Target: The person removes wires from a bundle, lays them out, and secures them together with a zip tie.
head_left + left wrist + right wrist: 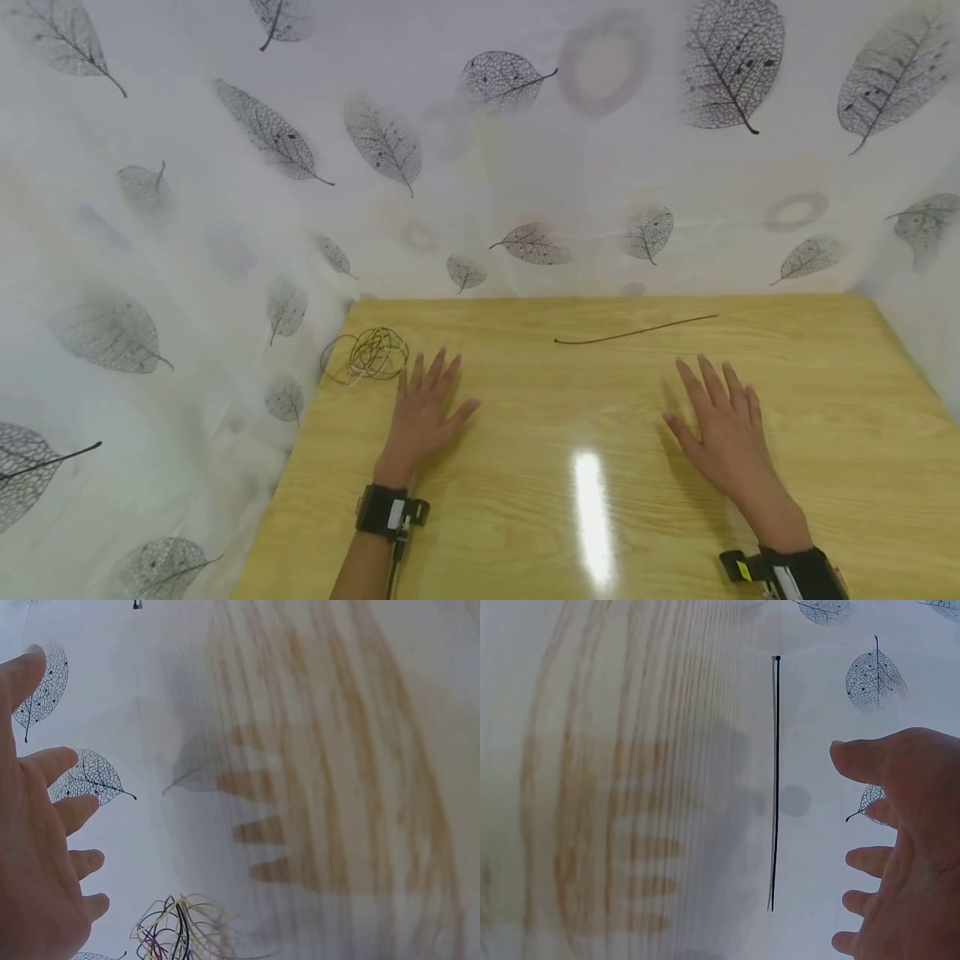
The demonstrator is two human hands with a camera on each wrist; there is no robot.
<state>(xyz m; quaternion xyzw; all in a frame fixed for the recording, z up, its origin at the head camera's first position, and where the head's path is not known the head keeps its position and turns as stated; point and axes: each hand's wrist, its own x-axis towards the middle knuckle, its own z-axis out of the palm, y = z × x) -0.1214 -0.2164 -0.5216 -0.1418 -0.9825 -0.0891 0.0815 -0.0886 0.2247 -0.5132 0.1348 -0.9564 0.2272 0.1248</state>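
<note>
Fingers spread, my left hand (422, 418) is held over the left part of the wooden table (540, 400), holding nothing. Just beyond its fingertips lies a tangled bundle of thin wires (379, 353), dark and pale strands mixed; in the left wrist view the wires (180, 930) show near the bottom edge. My right hand (723, 429) is likewise spread and holds nothing, over the right side of the table. Past its fingers, toward the back edge, a thin black cable tie (637, 333) lies slantwise, its small head at the left end. The right wrist view shows the tie (776, 787) full length.
Leaf-printed pale sheeting (420, 242) hangs behind the table and along its left side. A bright light reflection (592, 517) falls on the tabletop between the arms. Each wrist wears a black strap with a camera, and a cable runs from the left strap (382, 510).
</note>
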